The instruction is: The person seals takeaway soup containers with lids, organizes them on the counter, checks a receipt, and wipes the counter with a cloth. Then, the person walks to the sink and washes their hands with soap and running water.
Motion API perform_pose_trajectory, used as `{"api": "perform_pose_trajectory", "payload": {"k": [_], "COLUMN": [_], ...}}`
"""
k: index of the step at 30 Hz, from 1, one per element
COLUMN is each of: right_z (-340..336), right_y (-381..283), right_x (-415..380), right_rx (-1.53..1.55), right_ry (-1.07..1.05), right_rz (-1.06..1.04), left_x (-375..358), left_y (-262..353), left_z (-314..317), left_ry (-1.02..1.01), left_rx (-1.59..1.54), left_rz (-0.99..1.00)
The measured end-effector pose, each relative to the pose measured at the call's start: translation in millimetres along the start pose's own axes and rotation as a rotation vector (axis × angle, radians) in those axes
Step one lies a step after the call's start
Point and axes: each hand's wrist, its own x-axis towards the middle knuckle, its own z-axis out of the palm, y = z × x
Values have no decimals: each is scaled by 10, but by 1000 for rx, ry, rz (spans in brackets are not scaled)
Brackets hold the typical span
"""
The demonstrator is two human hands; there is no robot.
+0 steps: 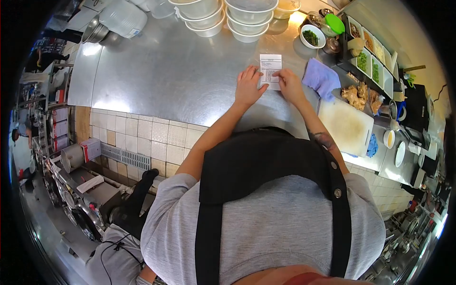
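Observation:
A printed paper slip (270,64) lies flat on the steel counter (156,71). My left hand (248,86) rests at the slip's left edge, palm down, with its thumb and fingers apart. On the right side of the slip, my right hand (289,85) touches the paper with its index finger stretched out; its other fingers are curled and partly hidden. Right of that hand sits a crumpled purple cloth (321,77).
Stacked white tubs (248,21) stand at the back. A bowl of greens (311,37), ingredient trays (368,61), ginger (354,96) and a cutting board (344,124) are on the right. Another person (111,256) is at the lower left.

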Motion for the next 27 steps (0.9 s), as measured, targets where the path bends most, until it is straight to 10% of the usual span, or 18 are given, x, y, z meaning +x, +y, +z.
{"api": "perform_pose_trajectory", "payload": {"k": [27], "right_z": [242], "right_y": [-15], "right_x": [-251], "right_rx": [-355], "right_ry": [38], "right_rz": [-45], "left_x": [1], "left_y": [3], "left_z": [5], "left_ry": [-13], "left_rx": [11], "left_rz": [-3]}}
